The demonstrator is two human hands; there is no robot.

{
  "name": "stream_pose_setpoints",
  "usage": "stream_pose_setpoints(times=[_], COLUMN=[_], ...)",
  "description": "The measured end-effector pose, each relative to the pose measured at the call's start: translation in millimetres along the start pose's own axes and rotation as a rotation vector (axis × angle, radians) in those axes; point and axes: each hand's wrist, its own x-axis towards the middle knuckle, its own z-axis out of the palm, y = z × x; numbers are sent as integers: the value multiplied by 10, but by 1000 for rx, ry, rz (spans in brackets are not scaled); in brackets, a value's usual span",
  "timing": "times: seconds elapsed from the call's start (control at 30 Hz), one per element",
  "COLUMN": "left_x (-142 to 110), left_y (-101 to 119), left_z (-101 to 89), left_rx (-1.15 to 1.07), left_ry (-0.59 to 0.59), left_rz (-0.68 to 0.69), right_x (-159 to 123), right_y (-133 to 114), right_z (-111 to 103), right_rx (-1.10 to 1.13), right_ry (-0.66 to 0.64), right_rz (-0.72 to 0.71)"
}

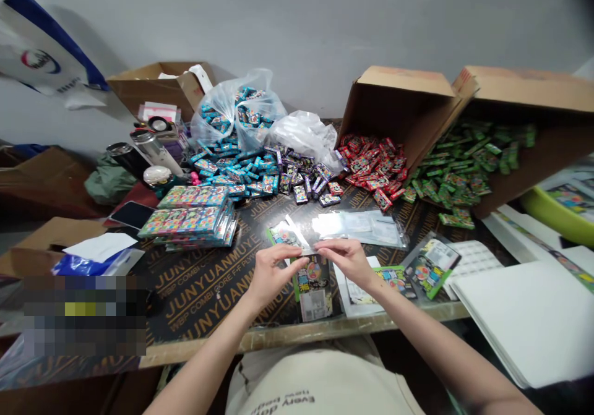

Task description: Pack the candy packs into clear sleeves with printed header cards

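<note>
The left hand (273,274) and right hand (353,265) meet above the near part of the plywood worktop (195,297). The right thumb and fingertips pinch the end of a thin pale plastic strip (297,232). The left thumb and fingertips almost meet at the same end; whether they grip it cannot be determined. A green-and-black printed packet (315,288) lies directly on the near side of the fingers. Clear plastic sleeves (362,226) lie on the far right side.

I'm in what looks like a packing workshop: beyond my right grip (351,263), tipped cartons (408,87) and heaped packets (371,162) crowd the printed plywood bench (197,294).
</note>
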Motion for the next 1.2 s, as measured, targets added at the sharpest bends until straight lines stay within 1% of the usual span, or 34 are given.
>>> stream_pose_setpoints(times=[0.07, 0.13, 0.17, 0.23, 0.33, 0.4, 0.53, 0.67, 0.73, 0.8, 0.87, 0.93, 1.0, 1.03, 1.1, 1.17, 1.2], left_x=[52, 117, 146, 187, 194, 177, 161, 197, 203, 180, 126, 64, 26, 24, 54, 106, 126], left_y=[18, 19, 18, 23, 46, 61, 50, 26, 45, 86, 136, 171, 178, 170, 136, 100, 87], left_z=[-32, -62, -74, -91, -95, -87, -78, -87, -89, -89, -92, -101, -110, -114, -121, -123, -121], left_rx=[-42, -118, -154, -198, -188, -150, -73, -77, -34, 53, 143, 204, 221, 212, 165, 101, 83], left_ry=[-14, -38, -55, -88, -119, -117, -95, -140, -141, -137, -144, -151, -169, -185, -234, -278, -283], left_rz=[-113, -229, -264, -286, -289, -300, -293, -305, -285, -208, -72, 66, 129, 119, 31, -82, -115], right_x=[3, 21, 31, 46, 42, 25, 2, 36, 58, 58, 21, -53, -139, -177, -220, -215, -198], right_y=[-41, -75, -88, -104, -108, -107, -125, -163, -176, -179, -162, -123, -68, -41, 2, 23, 29], right_z=[23, 44, 50, 51, 38, 30, 14, 3, 5, 4, -5, -16, -19, -15, 1, 15, 17], right_rx=[22, 99, 135, 183, 204, 193, 155, 144, 123, 85, 42, 8, -2, 5, 26, 42, 45], right_ry=[-1, -14, -24, -50, -80, -82, -80, -126, -124, -110, -108, -109, -76, -46, 8, 23, 19], right_rz=[36, 92, 116, 152, 187, 200, 182, 184, 180, 161, 131, 71, 7, -15, -22, 6, 21])
